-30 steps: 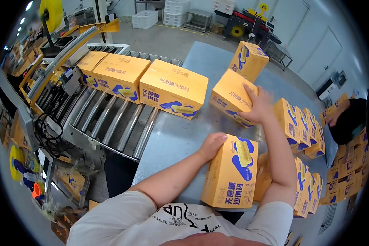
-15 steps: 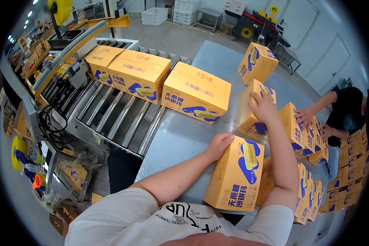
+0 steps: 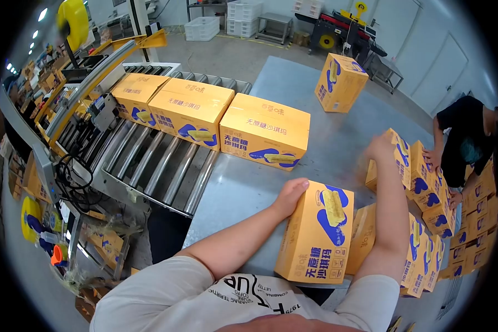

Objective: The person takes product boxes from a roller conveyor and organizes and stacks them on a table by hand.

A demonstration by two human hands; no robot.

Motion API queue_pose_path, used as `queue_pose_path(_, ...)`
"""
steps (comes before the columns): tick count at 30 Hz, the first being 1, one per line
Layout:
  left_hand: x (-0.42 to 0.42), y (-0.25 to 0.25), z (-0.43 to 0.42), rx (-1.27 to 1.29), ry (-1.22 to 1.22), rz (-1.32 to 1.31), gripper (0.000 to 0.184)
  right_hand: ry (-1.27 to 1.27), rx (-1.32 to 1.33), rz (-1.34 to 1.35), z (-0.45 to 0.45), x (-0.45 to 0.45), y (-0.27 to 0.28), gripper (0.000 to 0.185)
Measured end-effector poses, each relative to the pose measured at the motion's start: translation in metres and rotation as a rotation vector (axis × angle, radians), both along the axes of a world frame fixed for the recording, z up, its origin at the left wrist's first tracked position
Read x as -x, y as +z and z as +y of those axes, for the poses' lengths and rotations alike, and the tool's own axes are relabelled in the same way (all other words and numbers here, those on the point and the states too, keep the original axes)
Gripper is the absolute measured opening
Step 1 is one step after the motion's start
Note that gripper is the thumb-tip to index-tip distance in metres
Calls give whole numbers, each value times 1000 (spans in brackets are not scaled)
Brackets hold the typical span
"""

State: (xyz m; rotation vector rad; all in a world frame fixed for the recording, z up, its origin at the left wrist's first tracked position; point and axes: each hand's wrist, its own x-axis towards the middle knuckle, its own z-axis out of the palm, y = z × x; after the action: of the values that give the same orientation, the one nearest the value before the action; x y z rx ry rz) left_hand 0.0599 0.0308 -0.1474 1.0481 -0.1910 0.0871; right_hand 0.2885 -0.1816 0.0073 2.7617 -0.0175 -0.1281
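My left hand [image 3: 291, 197] rests against the upper left edge of an upright yellow box [image 3: 317, 235] with blue print, at the table's near edge. Farther right, my right hand [image 3: 379, 148] is blurred and lies on the top left of another yellow box [image 3: 395, 157], at the end of a row of boxes. Its fingers are smeared by motion. A box [image 3: 265, 131] lies at the table's left edge, by the rollers. One more box [image 3: 341, 83] stands upright at the back of the metal table [image 3: 282, 80].
Two more boxes [image 3: 191, 113] sit on the roller conveyor [image 3: 163, 166] at left. A co-worker [image 3: 465, 138] at right has hands on the row of boxes. More boxes [image 3: 420, 257] stand beside my right arm, and stacked cartons [image 3: 476, 221] are at far right.
My right hand has moved right with a box from the table's middle to the row. The co-worker has come into view and the row's boxes have shifted. My left hand stays on its box.
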Motion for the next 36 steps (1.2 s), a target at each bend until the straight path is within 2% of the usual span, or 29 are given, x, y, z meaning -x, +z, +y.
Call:
queue_pose_path(2, 2, 3, 1, -13, 10, 2, 38, 99, -82, -62, 9, 6, 1, 64)
queue_pose_path(5, 0, -2, 2, -19, 5, -15, 39, 193, -70, -110, 8, -6, -22, 61)
queue_pose_path(8, -2, -9, 2, -20, 2, -16, 40, 166, -94, 12, 23, 10, -9, 61)
queue_pose_path(17, -3, -12, 2, 31, -27, -2, 43, 208, -194, 106, 22, 7, -15, 65)
queue_pose_path(29, -2, -11, 3, 40, -39, -12, 44, 297, -280, 82, 20, 4, -24, 63)
queue_pose_path(35, -2, -10, 3, 53, -58, -14, 45, 240, -316, 146, -1, -30, -42, 45)
queue_pose_path(36, -2, -10, 4, 49, -57, -16, 45, 252, -346, 71, -9, -28, -38, 43)
